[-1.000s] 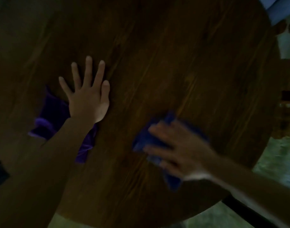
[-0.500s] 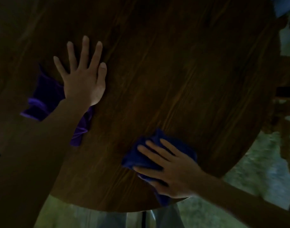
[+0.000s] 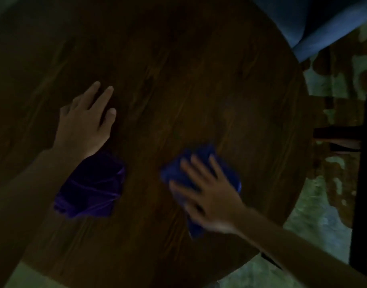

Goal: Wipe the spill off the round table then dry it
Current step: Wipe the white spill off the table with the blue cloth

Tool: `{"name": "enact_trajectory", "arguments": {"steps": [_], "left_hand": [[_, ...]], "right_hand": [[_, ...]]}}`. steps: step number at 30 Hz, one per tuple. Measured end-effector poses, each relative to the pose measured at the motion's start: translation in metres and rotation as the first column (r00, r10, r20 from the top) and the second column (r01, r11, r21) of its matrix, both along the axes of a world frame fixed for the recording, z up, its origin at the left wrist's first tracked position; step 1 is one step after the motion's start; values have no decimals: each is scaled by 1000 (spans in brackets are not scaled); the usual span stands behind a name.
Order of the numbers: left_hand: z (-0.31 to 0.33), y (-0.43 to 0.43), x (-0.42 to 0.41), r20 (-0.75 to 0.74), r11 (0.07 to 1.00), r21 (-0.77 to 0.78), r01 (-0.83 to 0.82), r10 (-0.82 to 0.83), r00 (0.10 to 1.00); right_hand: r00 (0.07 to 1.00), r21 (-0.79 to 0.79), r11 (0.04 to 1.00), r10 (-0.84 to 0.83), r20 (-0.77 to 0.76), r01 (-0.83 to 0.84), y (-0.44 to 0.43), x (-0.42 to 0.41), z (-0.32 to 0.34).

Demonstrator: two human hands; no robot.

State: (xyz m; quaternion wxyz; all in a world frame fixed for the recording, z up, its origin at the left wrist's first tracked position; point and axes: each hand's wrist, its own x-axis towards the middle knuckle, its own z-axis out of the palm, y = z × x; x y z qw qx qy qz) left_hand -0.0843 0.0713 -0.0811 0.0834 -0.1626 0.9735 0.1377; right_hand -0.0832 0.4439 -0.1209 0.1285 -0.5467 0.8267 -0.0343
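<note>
A dark round wooden table [image 3: 178,69] fills most of the dim view. My right hand [image 3: 207,192] lies flat with spread fingers on a blue cloth [image 3: 201,163], pressing it onto the tabletop near the right front; the hand is blurred. My left hand [image 3: 86,123] rests palm-down on the bare wood at the left, fingers apart. A crumpled purple cloth [image 3: 91,188] lies on the table under my left forearm, untouched by the hand. I see no spill in this light.
The table's rim curves along the right and front. Beyond it at the right stands a dark wooden chair [image 3: 361,163] on a mottled green and brown floor [image 3: 328,194]. A blue upholstered seat [image 3: 315,23] is at the upper right.
My right hand has pushed the blue cloth away from the front edge toward the table's middle. The view has shifted, so my left hand and the purple cloth now sit lower and further right.
</note>
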Motion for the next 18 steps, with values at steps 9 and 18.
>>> {"name": "enact_trajectory", "arguments": {"steps": [9, 18], "left_hand": [[-12, -143, 97, 156, 986, -44, -162, 167, 974], [-20, -126, 127, 174, 954, -108, -281, 297, 939]], "right_hand": [[790, 31, 790, -609, -69, 612, 0, -123, 12], [387, 23, 386, -919, -69, 922, -245, -117, 17]]}}
